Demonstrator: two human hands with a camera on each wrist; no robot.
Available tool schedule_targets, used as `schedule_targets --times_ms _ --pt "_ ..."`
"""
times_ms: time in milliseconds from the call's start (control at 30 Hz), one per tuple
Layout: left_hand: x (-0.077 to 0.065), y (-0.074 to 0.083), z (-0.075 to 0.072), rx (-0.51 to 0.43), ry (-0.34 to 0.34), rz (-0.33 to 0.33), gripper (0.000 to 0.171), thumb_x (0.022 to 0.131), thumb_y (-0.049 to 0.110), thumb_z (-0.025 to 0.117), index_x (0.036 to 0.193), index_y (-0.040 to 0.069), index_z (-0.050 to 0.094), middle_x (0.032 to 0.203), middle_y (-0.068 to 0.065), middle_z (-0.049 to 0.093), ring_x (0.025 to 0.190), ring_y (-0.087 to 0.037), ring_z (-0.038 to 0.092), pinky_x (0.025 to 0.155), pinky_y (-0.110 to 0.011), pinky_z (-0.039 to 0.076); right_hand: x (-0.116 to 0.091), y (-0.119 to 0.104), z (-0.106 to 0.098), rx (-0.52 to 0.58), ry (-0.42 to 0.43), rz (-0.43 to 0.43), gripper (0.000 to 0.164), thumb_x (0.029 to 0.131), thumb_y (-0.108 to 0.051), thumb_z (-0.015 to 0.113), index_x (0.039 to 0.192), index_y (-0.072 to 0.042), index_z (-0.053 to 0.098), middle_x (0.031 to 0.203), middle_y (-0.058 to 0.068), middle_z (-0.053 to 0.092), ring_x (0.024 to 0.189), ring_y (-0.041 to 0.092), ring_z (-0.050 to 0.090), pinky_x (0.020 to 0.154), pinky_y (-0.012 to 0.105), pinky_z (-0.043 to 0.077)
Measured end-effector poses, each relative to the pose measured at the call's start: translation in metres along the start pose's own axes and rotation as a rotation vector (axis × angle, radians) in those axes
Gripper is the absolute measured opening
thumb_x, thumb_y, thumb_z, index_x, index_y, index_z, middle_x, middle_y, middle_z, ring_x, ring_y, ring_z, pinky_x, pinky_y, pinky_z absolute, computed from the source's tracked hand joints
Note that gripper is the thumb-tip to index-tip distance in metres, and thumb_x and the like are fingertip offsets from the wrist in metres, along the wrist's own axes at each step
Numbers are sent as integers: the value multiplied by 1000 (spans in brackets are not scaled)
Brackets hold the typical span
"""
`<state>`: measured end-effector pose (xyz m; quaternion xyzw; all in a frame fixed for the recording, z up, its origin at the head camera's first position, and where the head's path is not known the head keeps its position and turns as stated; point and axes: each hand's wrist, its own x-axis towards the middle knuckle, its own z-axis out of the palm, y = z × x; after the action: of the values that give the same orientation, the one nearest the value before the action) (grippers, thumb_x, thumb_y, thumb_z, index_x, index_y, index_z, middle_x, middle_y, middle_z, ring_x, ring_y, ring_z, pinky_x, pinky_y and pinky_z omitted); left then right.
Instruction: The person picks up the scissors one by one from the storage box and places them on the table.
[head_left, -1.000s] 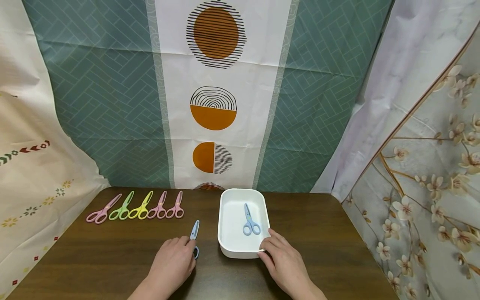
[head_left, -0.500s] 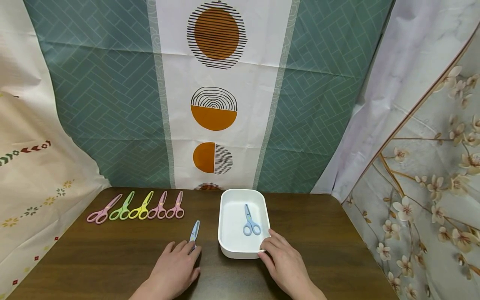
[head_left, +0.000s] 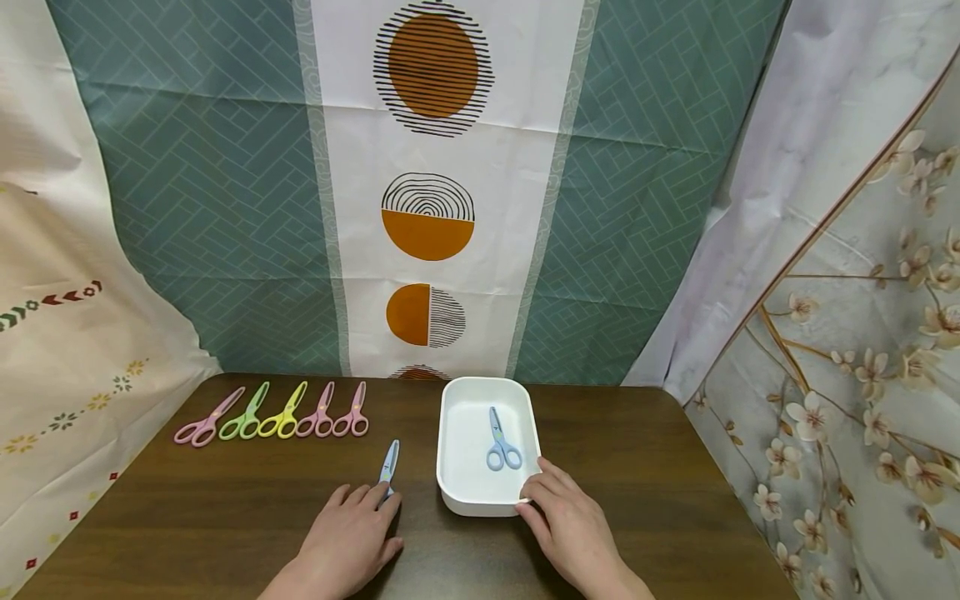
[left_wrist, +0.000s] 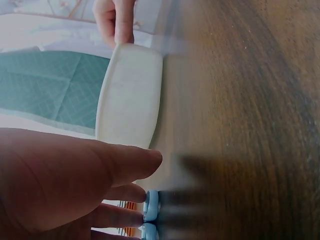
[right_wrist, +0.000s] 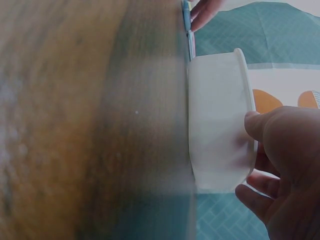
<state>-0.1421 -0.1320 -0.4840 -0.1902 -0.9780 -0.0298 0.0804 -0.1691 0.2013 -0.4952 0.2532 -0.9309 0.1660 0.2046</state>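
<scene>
Blue scissors [head_left: 388, 465] lie on the table left of the white tub [head_left: 454, 505], blades pointing away. My left hand [head_left: 347, 540] rests over their handles, fingers outstretched and touching them, thumb apart. In the left wrist view the fingertips meet the blue handle rings [left_wrist: 151, 206]. My right hand [head_left: 567, 523] pinches the tub's near right corner, thumb outside the wall and fingers at the rim. A second pair of blue scissors [head_left: 501, 446] lies flat inside the tub. The right wrist view shows the tub's outer wall [right_wrist: 220, 110] standing on the table.
Along the back left of the brown table [head_left: 615, 450] lie several scissors in a row: pink scissors [head_left: 202, 429], green scissors [head_left: 243, 421], yellow scissors [head_left: 283, 421], and two more pink pairs [head_left: 318, 421]. A patterned curtain [head_left: 247, 208] hangs behind.
My left hand has loosened from the blue scissors: its curled fingers have straightened and its thumb has come away from the handles. The scissors have stayed in place. My right hand keeps its hold.
</scene>
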Motion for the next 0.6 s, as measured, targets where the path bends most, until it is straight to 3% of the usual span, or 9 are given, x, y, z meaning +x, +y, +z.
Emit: schedule_targets --times_ms 267,600 --pt "5 -2 5 -15 14 6 57 94 43 86 132 3 74 140 -19 70 125 -41 67 108 -61 49 0 0 1 -11 26 -17 17 96 -26 89 96 -27 71 114 -11 75 143 26 61 104 47 59" --pt "25 -8 14 -26 32 -27 53 96 38 86 134 2 74 142 -20 69 129 -43 66 111 -64 47 1 1 1 -3 15 -6 16 96 -26 88 96 -27 72 115 -10 76 144 26 61 106 47 59"
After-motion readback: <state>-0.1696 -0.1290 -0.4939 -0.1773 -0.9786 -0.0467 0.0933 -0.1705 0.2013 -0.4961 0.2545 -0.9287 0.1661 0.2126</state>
